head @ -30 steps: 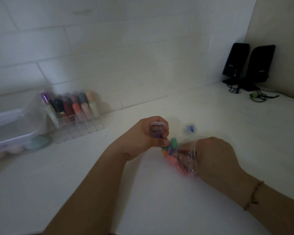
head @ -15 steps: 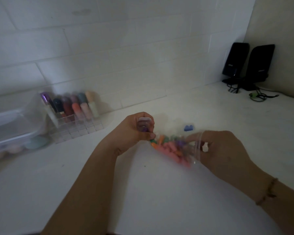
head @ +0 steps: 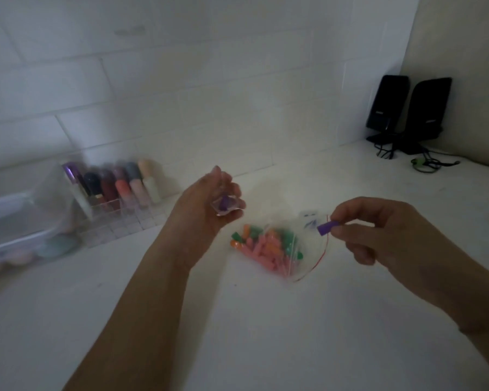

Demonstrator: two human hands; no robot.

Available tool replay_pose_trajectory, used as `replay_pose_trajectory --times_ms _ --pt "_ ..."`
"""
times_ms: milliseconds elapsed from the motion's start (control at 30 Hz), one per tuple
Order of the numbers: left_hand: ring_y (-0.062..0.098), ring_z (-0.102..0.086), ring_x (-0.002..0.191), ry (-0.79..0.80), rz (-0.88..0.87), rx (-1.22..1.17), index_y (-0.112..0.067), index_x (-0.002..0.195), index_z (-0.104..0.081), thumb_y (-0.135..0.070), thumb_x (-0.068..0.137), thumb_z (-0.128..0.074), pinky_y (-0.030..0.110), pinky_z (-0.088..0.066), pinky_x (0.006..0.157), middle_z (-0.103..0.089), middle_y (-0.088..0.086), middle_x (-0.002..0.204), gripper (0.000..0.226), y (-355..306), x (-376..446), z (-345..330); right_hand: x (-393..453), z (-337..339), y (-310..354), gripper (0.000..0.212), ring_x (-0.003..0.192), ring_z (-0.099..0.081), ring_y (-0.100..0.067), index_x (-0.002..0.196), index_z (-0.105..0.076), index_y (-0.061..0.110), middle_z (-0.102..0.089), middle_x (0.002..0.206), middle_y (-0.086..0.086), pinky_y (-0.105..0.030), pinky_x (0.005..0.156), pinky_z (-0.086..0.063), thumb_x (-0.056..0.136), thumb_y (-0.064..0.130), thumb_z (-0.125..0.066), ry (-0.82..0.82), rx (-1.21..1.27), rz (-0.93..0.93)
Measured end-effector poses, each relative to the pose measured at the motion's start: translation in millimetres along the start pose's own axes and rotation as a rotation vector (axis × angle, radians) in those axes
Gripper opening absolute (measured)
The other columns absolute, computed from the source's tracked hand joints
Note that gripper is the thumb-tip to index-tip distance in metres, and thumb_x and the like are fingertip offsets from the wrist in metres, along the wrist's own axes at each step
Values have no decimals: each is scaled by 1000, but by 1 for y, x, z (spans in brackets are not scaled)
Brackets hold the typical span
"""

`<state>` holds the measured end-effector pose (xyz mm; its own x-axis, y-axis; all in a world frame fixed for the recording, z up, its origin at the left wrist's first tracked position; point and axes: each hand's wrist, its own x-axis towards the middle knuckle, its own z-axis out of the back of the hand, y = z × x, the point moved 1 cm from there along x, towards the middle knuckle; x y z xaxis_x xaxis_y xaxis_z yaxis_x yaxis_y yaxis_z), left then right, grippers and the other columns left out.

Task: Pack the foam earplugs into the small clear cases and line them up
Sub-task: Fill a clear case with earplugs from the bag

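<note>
The right hand (head: 378, 232) pinched a purple earplug (head: 327, 227) between thumb and forefinger, holding it in the air just above the open mouth of the clear zip bag (head: 308, 261). The left hand (head: 209, 210) was raised palm-up, its fingers curled round a small clear case (head: 223, 206) with its lid up and another purple plug inside. Between and just below the two hands, the bag lay on the counter (head: 237, 334) toward its middle, full of pink, orange and green earplugs (head: 266, 246). A second small case (head: 308, 220) sat on the counter just behind the bag, near the right fingertips; its contents were too blurred to tell. Half a second earlier the right hand had been reaching into the bag's mouth and the left hand had held the case close against the bag; since then the right hand had come out with the plug and the left had lifted away, apart from the bag. Toward the counter's back left edge stood a clear organizer (head: 116, 213) of cosmetic bottles (head: 116, 184), and two black speakers (head: 407, 114) stood in the back right corner.
</note>
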<state>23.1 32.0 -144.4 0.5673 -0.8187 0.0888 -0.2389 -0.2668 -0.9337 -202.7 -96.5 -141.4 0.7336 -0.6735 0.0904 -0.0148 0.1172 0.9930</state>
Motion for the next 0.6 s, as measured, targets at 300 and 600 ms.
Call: replay_pose_trajectory --times_ms 300,600 --pt "27 -66 79 419 223 -262 -6 108 -55 -38 91 -45 32 -55 68 -64 19 101 38 28 -33 -67 -19 -13 20 22 47 -54 -19 79 -76 23 -69 71 -6 -23 41 -39 82 2 -70 1 -33 270" --pt "35 -51 110 468 277 -408 -12 110 -48 -38 92 -43 43 -55 89 -59 20 119 32 35 -39 -77 -22 -21 9 19 56 -58 -16 86 -68 38 -66 83 17 -7 48 -38 74 24 -72 -226 -472 423"
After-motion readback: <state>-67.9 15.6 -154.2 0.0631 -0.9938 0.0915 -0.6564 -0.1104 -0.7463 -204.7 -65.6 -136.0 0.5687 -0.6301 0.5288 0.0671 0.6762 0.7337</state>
